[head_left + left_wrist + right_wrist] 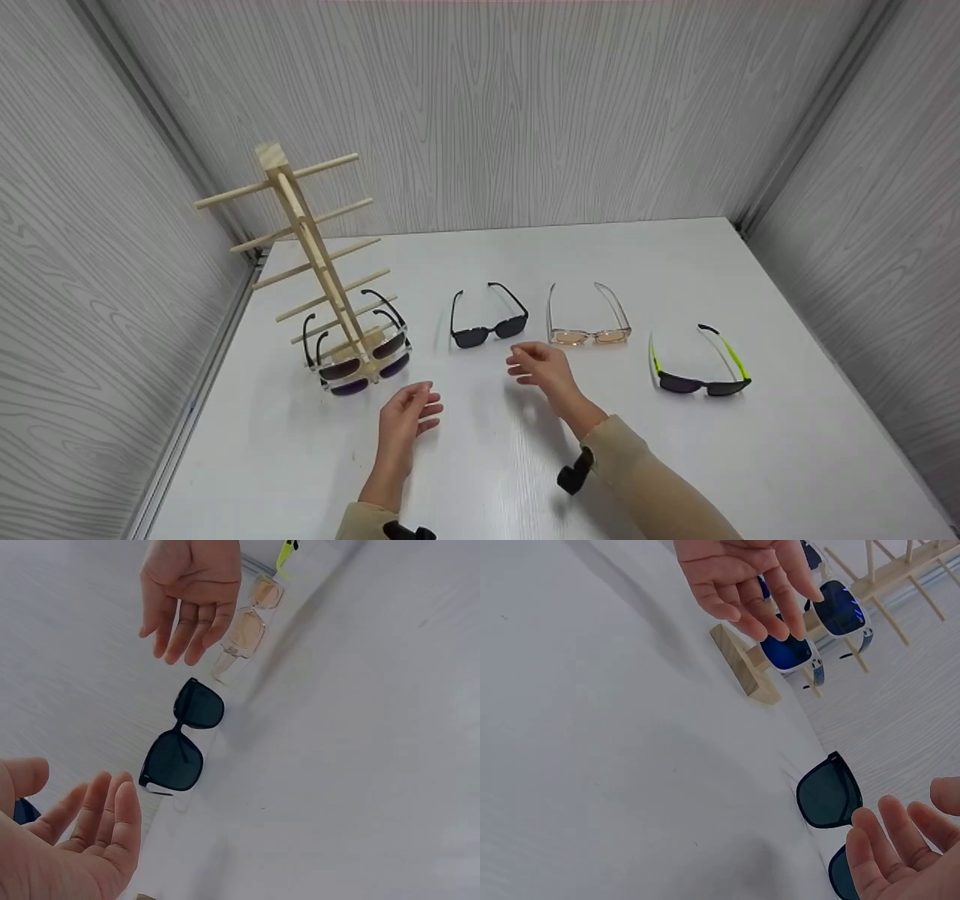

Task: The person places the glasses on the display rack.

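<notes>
Left hand (406,416) and right hand (546,375) hang empty, fingers relaxed, near black sunglasses (478,336) toward the table's (675,262) back edge, probably light, stiff, scratchable, best pinched at the bridge (492,330).

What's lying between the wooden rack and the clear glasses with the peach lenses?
In the head view, the black sunglasses lie there on the white table, arms unfolded.

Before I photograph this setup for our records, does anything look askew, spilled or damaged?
Nothing stands out: the black sunglasses, peach-lensed glasses and neon-armed sunglasses lie unfolded on the table; two pairs sit on the wooden rack.
</notes>
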Tool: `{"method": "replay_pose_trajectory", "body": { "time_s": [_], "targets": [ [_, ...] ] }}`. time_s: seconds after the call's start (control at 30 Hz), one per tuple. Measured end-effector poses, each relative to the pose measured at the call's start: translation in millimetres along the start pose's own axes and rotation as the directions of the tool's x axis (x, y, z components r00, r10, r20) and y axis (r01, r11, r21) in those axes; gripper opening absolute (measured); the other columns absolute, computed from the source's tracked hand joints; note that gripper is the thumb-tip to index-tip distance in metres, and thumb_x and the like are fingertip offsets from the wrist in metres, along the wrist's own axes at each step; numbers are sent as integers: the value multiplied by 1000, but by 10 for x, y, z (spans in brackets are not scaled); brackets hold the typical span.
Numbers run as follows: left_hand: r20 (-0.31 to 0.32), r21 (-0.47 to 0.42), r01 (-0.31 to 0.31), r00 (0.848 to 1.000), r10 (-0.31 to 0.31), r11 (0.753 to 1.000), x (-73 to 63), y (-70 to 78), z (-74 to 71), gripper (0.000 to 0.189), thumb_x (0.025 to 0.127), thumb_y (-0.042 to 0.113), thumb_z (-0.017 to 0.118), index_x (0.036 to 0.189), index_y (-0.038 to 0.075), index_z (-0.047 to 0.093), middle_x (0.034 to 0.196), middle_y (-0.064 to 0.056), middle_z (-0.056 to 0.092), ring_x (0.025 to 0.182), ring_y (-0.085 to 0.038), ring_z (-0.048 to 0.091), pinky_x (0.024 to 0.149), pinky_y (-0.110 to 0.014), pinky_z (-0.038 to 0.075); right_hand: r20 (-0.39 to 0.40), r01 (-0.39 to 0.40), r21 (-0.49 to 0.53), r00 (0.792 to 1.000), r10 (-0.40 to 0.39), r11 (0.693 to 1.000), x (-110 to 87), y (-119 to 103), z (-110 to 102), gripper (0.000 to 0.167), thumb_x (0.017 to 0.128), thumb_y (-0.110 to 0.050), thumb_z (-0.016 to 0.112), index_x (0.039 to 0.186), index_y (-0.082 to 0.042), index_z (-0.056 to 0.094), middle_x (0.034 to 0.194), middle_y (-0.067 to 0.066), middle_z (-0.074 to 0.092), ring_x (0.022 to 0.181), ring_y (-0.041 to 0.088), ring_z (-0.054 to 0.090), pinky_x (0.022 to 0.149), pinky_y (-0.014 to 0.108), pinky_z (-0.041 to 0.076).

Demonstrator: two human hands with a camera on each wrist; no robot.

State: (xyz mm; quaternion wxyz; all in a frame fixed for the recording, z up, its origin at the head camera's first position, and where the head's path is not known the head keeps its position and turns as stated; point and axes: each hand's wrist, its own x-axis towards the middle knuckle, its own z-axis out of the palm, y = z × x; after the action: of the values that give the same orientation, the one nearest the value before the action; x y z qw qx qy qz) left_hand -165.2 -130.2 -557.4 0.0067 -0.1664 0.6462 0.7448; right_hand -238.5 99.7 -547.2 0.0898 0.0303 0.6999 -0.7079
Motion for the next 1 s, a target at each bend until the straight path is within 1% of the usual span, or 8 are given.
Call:
{"method": "replay_pose_trajectory", "body": {
  "time_s": [0.13,0.27,0.4,0.57,0.67,0.8,0.9,1.0],
  "targets": [
    [9,20,0,1000,0,1000,41,1,64,42,91,32,60,117,-2,57,104,-20,63,90,-28,64,71,-32,54,-30,1,-9,1000,-1,1000,24,4,-55,30,90,-21,63,107,3,61,95,15,67,85,26,66,74,38,54],
    [17,30,-3,1000,3,1000,89,18,122,41,92,32,60,117,-1,57,105,-21,63,88,-25,65,71,-32,54,-54,8,0,999,-8,1000,52,-4,-103,26,91,-18,61,106,3,62,95,16,67,85,27,66,75,39,54],
    [23,35,-30,999,29,999,133,32,168,41,91,30,61,116,-2,57,104,-21,63,88,-26,65,72,-33,54,-80,10,2,997,-9,1000,89,-14,-141,28,91,-16,60,110,4,60,99,19,66,86,28,66,75,39,54],
    [35,35,-57,998,55,998,189,36,215,36,90,22,63,116,-2,57,102,-19,65,88,-26,65,73,-34,54,-111,7,-9,994,-8,1000,144,-2,-175,31,92,-14,59,116,6,58,103,20,65,88,29,66,74,37,54],
    [35,41,-57,998,56,997,235,35,250,32,91,20,62,115,0,58,103,-17,65,88,-24,65,74,-34,54,-124,9,-8,992,-9,1000,177,2,-180,31,92,-13,59,117,6,57,104,20,65,90,31,65,75,38,54],
    [18,46,-53,998,52,998,298,32,298,29,91,19,62,114,1,59,100,-13,66,88,-22,64,74,-33,53,-141,3,6,990,-2,1000,208,4,-185,29,91,-12,59,115,5,59,103,19,65,94,34,63,78,40,53],
    [5,62,-89,996,88,994,353,20,334,30,90,18,63,113,0,59,98,-11,66,86,-20,64,74,-34,53,-152,-1,-1,988,1,1000,230,23,-192,29,91,-11,60,116,4,58,104,18,65,95,34,63,78,42,53],
    [-1,80,-130,991,130,988,412,1,371,32,88,16,65,114,-2,59,98,-11,65,86,-19,63,75,-36,53,-155,3,-19,988,-6,1000,259,47,-196,34,90,-10,61,119,6,56,105,19,64,94,33,63,79,44,52]
  ]
}}
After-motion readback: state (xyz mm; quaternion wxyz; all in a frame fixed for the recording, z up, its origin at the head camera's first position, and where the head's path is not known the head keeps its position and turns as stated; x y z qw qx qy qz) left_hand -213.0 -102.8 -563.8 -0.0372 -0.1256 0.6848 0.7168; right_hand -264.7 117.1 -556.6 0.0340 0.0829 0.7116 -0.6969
